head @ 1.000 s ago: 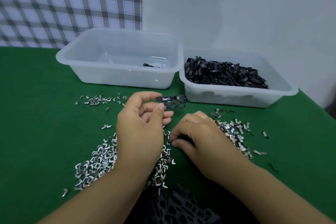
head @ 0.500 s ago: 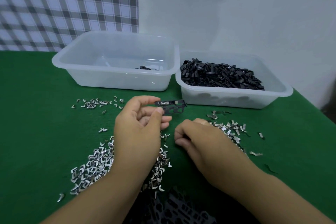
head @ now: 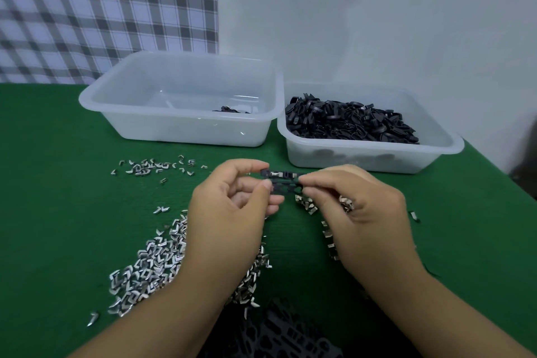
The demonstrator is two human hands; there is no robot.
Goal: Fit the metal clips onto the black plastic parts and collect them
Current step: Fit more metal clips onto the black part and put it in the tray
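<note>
Black plastic part (head: 286, 182), held above the desk (head: 58, 212) centre, just short of the parts tub (head: 374, 154) at the far edge: prob. light, stiff, thin w/ cut-outs, so best pinched at the ends. Left hand (head: 229, 218) pinches its left end btwn thumb & forefinger; right hand (head: 357, 212) pinches the right end, seemingly seating a clip. Loose metal clips (head: 151, 264) lie below, twd the near edge.

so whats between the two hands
A black part, pinched by the left hand at one end and the right hand at the other, seen in the head view.
</note>
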